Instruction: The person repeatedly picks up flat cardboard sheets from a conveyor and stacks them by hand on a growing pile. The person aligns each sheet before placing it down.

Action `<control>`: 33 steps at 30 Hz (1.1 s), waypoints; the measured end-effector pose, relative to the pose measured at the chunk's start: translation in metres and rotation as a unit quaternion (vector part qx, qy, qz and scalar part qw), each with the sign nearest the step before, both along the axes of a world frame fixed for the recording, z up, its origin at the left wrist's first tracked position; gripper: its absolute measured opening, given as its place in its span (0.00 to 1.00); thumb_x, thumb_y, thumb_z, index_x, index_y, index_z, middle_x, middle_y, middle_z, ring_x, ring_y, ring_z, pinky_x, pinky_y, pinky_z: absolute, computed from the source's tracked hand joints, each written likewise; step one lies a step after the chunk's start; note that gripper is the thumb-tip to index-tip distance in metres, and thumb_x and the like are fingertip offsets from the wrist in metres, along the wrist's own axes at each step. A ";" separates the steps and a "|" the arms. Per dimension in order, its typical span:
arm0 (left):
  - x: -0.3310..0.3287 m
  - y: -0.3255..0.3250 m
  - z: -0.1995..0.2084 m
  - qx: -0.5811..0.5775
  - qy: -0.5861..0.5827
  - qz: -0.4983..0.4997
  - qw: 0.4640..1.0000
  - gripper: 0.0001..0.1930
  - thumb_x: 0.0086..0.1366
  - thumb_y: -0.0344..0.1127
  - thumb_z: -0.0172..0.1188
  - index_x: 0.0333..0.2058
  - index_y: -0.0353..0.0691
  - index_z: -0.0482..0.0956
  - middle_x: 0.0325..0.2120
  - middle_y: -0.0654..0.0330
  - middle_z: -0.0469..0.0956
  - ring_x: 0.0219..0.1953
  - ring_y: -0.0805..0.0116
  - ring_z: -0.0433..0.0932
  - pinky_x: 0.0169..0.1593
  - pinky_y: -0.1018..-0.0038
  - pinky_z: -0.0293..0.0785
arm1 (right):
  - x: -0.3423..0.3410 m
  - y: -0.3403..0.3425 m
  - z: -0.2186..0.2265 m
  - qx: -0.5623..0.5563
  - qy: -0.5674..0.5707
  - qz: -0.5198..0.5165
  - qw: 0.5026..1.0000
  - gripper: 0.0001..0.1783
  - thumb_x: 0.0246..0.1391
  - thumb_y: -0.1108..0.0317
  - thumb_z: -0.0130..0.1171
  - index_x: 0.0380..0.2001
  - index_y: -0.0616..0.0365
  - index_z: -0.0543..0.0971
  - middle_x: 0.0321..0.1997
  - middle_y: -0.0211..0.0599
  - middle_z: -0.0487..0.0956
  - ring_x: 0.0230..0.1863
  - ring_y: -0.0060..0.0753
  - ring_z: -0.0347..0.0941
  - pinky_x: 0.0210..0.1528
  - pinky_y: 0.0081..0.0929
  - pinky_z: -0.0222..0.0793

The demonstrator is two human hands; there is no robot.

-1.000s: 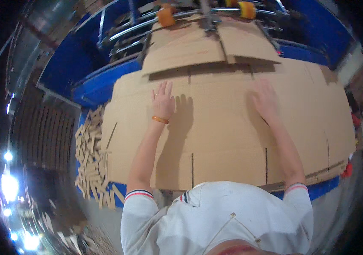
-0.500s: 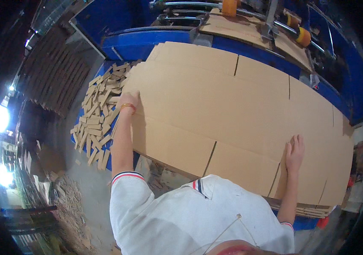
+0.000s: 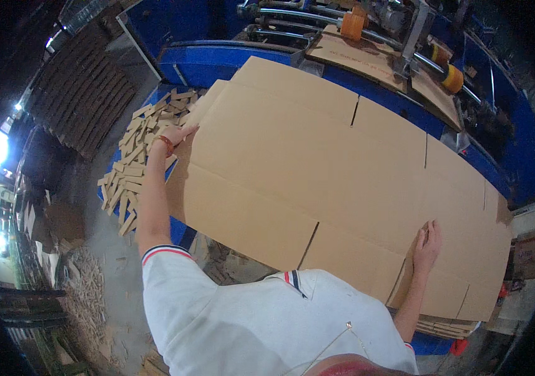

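Observation:
A large flat sheet of brown cardboard (image 3: 317, 163) with dark cut slots lies in front of me, on top of a stack whose lower edges (image 3: 446, 326) show at the near right. At its left end is my left hand (image 3: 178, 134), its fingers stretched toward the sheet's edge and a reddish-brown bangle at the wrist. I see nothing held in that hand. Lying on the cardboard near the right-hand slot is my right hand (image 3: 427, 247), fingers extended and close together, with nothing in them.
Many small cardboard strips (image 3: 131, 169) are heaped on a blue surface left of the stack. A blue machine with metal rods and orange rollers (image 3: 354, 26) stands beyond it, holding another cardboard sheet (image 3: 358, 59). Scraps (image 3: 89, 301) litter the floor at lower left.
My left hand has moved left along the end of the stack, and its fingers have straightened. My right hand stays on the cardboard. The whole view has turned slightly.

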State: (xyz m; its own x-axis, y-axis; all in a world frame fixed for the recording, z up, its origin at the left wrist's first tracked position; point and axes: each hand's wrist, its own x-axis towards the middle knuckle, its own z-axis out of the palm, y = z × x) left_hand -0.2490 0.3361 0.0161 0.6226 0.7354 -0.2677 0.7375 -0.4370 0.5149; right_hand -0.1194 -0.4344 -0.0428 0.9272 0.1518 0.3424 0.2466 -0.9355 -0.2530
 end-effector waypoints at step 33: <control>-0.097 -0.228 -0.065 0.102 -0.088 0.244 0.960 0.44 0.54 0.61 0.59 0.64 0.41 0.58 0.63 0.28 0.48 0.68 0.32 0.41 0.66 0.40 0.38 | -0.109 -0.136 -0.052 -0.178 0.053 -0.440 0.878 0.23 0.60 0.60 0.47 0.55 0.61 0.71 0.53 0.53 0.73 0.50 0.58 0.70 0.52 0.49 0.64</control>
